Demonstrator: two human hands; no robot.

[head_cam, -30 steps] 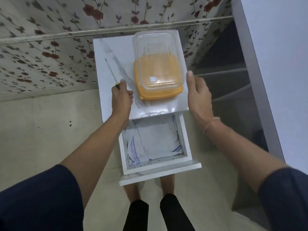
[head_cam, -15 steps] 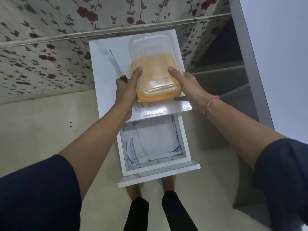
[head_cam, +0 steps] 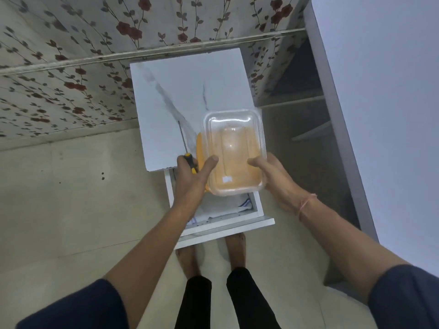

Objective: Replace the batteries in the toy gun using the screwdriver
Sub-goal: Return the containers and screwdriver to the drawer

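An orange plastic box with a clear lid (head_cam: 234, 153) is lifted off the cabinet top and held between both hands above the open drawer. My left hand (head_cam: 193, 178) grips the box's left side with its thumb on the lid, and its fingers also hold a screwdriver (head_cam: 187, 153) with a yellow-and-black handle and a thin shaft pointing away. My right hand (head_cam: 273, 175) grips the box's right side, thumb on the lid. The toy gun and the batteries are not in view; the box's contents cannot be made out.
A white marble-patterned cabinet top (head_cam: 190, 98) stands against a floral wall. Its drawer (head_cam: 257, 211) is pulled out with a folded white cloth (head_cam: 223, 206) inside. A white wall or panel (head_cam: 380, 115) rises on the right. My feet stand below the drawer.
Both hands went from the cabinet top to the box, gripped it and drew it toward me over the drawer. The screwdriver stayed in the left hand.
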